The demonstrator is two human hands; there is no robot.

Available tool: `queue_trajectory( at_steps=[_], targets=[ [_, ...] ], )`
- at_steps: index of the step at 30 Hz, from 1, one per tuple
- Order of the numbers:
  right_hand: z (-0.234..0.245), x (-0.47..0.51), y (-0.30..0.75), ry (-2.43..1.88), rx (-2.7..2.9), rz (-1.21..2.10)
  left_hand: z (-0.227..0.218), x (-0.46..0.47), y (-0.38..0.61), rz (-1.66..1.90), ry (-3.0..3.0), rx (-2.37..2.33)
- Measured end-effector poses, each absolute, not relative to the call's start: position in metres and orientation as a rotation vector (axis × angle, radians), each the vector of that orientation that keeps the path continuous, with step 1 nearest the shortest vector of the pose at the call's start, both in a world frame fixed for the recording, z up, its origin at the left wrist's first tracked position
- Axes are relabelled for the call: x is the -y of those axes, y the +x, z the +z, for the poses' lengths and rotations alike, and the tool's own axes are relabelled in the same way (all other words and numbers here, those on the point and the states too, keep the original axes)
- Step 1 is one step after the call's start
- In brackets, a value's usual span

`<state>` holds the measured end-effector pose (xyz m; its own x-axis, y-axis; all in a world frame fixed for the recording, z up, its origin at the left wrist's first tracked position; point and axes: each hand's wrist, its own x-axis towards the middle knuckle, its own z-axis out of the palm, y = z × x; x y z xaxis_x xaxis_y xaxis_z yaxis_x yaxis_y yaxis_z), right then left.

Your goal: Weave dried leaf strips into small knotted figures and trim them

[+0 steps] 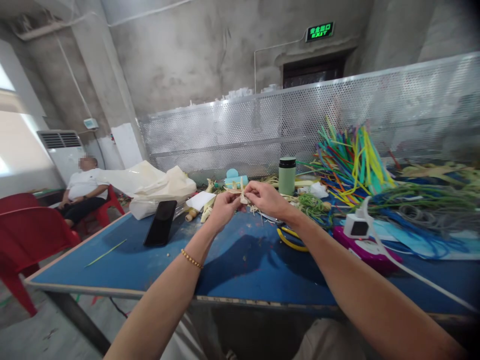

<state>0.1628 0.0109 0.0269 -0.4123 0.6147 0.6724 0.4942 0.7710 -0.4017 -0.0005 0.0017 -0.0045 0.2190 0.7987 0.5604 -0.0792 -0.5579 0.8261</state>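
Both my hands are raised over the blue table, close together. My left hand and my right hand pinch a small piece of pale straw-coloured woven strips between their fingertips. A beaded bracelet is on my left wrist. Loose pale strips lie on the table just beyond the hands.
A black phone lies left of my hands, a green bottle behind them. Coloured strips pile up at the right, near a white-and-magenta device with a cable. A person sits on a red chair at far left.
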Motion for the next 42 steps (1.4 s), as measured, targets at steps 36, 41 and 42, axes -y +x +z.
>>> queue_trajectory(
  at_steps=[36,41,42],
  targets=[
    [0.029,-0.005,0.16,-0.811,1.788,0.375,-0.001,0.008,-0.003,1.22,1.451,-0.517],
    [0.03,-0.002,0.16,-0.812,1.768,0.496,-0.003,0.005,-0.003,1.239,1.52,-0.607],
    [0.03,-0.002,0.16,-0.812,1.771,0.501,-0.003,0.005,-0.003,1.255,1.521,-0.623]
  ],
)
